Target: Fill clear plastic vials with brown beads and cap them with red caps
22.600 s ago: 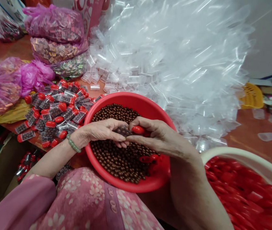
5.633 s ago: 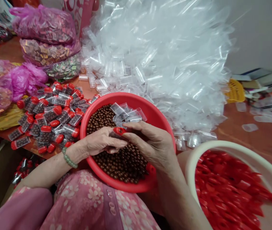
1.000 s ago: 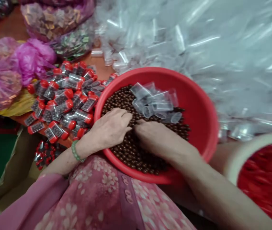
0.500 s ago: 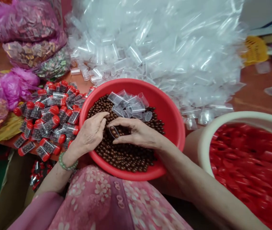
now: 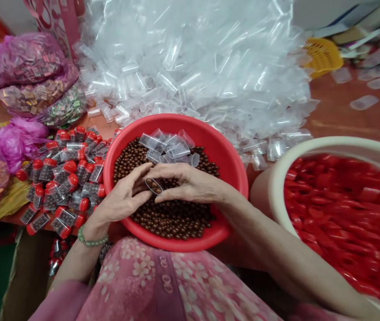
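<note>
My right hand (image 5: 190, 183) pinches a clear plastic tube (image 5: 153, 186) between thumb and fingers. Several brown balls show inside its mouth. My left hand (image 5: 128, 194) is cupped against the left side of that tube, thumb and fingers apart; whether it touches the tube is hard to tell. Both hands are over a red basin (image 5: 240, 178) filled with shiny brown balls (image 5: 176, 223). On the balls, behind my hands, lies a small heap of empty clear tubes (image 5: 171, 147).
Left of the basin is a pile of filled tubes with red caps (image 5: 66, 178). Behind stands a big heap of clear tubes (image 5: 190, 67). A cream tub (image 5: 277, 191) of red caps (image 5: 340, 223) sits at right. Pink bags (image 5: 32, 62) lie at far left.
My left hand has come over to the tube in my right hand, and its thumb has parted from the fingers. The whole view has shifted a little.
</note>
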{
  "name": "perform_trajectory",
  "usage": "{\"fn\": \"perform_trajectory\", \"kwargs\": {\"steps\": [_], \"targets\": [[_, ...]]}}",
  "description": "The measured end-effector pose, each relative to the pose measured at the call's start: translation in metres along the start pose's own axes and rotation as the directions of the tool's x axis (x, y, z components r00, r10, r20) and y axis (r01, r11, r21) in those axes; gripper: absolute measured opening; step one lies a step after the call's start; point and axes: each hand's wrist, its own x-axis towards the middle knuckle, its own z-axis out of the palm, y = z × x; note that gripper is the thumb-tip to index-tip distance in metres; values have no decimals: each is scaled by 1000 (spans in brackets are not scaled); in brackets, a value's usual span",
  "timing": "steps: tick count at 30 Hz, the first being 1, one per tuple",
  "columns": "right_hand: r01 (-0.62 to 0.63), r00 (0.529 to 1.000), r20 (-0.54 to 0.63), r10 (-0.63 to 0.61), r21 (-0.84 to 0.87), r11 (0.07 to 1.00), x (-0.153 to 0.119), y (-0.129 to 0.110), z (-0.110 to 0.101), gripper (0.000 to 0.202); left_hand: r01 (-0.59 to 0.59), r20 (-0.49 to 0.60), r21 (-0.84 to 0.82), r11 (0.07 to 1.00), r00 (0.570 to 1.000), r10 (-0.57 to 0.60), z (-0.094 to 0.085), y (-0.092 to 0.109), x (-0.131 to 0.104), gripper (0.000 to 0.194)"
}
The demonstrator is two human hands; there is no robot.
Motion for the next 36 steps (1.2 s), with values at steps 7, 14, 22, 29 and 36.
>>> {"fn": "perform_trajectory", "kwargs": {"steps": [7, 14, 22, 29, 36], "targets": [[-31, 999, -27, 33, 57, 998, -5, -10, -3, 27, -5, -62, 80, 997, 998, 10, 15, 6, 6, 55], [-97, 988, -133, 80, -129, 987, -5, -20, -6, 27, 8, -125, 241, 971, 992, 22, 13, 9, 6, 29], [55, 998, 39, -46, -265, 963, 7, -30, -10, 15, 51, 30, 293, 955, 998, -63, 10, 7, 6, 34], [93, 994, 86, -73, -260, 961, 13, -26, -8, 13, 64, 51, 261, 963, 996, -80, 7, 6, 7, 34], [72, 997, -12, -77, -238, 969, 9, -18, -5, 20, 95, 17, 254, 963, 995, -103, 6, 5, 8, 33]]}}
